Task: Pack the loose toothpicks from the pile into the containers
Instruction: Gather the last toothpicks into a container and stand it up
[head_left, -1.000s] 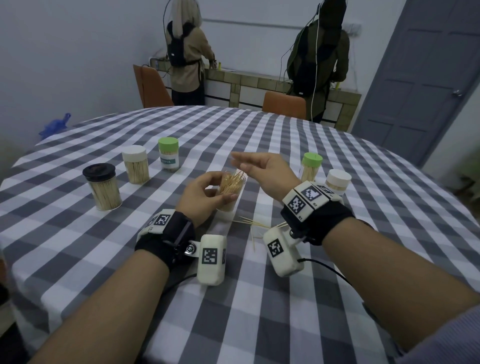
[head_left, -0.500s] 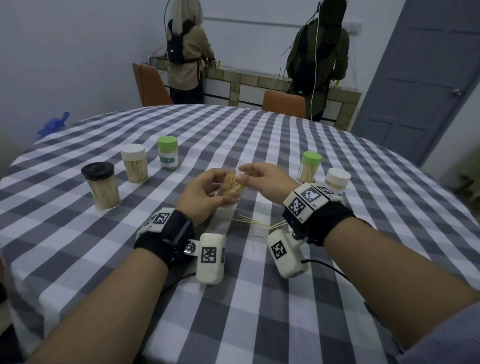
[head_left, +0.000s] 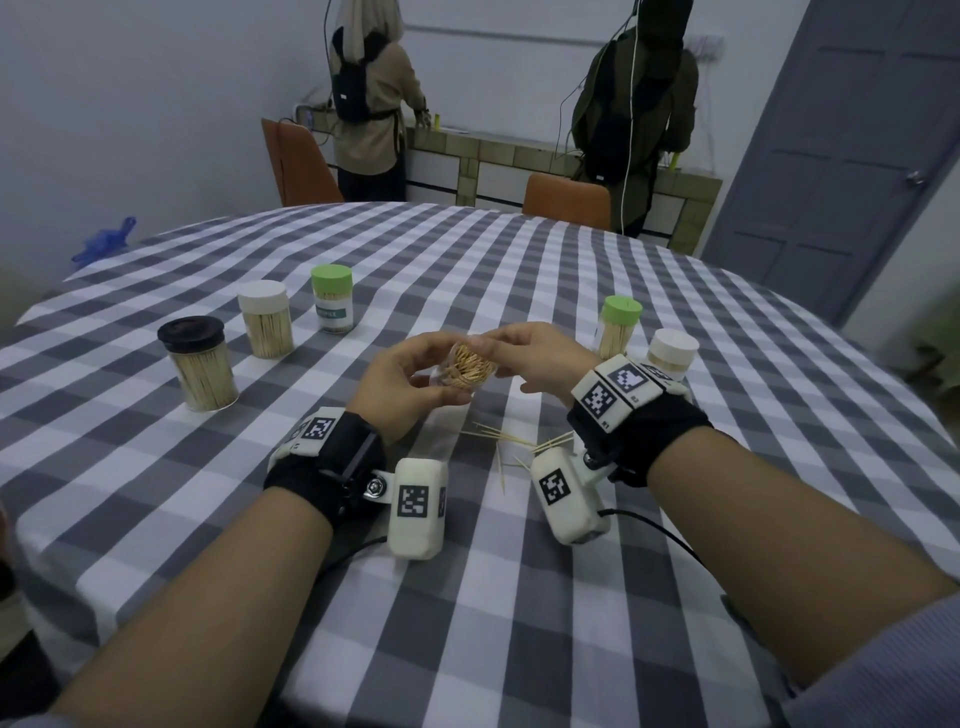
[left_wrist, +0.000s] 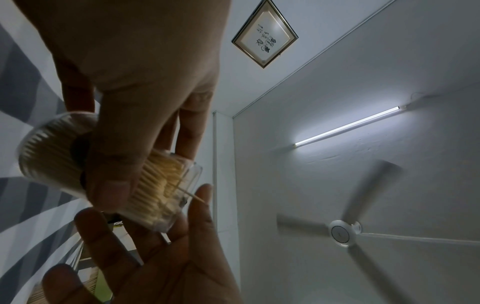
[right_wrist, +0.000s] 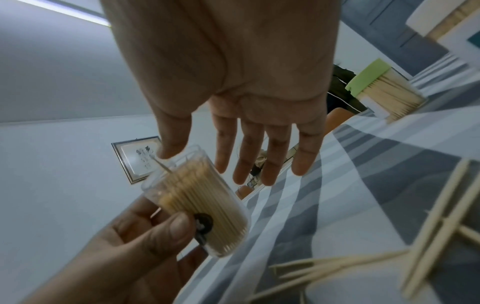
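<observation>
My left hand (head_left: 400, 384) grips a clear container (head_left: 470, 366) packed with toothpicks and holds it tilted above the checked table (head_left: 519, 597). My right hand (head_left: 540, 358) is at its open mouth with the fingers straight. In the right wrist view the thumb of my right hand (right_wrist: 246, 102) touches the rim of the container (right_wrist: 202, 201). One toothpick (left_wrist: 193, 196) sticks out of the mouth. Loose toothpicks (head_left: 514, 441) lie scattered on the cloth below my right wrist, seen close as toothpicks (right_wrist: 389, 257).
Closed, filled containers stand on the left: black-lidded (head_left: 200, 364), white-lidded (head_left: 265, 317) and green-lidded (head_left: 332, 296). On the right are a green-lidded container (head_left: 618, 327) and a white-lidded one (head_left: 672, 353). Two people stand at a counter behind the table, past two orange chairs.
My right hand has come down from above onto the container's mouth. The toothpicks that stood out of it now sit nearly level. My left hand has tipped the container toward me.
</observation>
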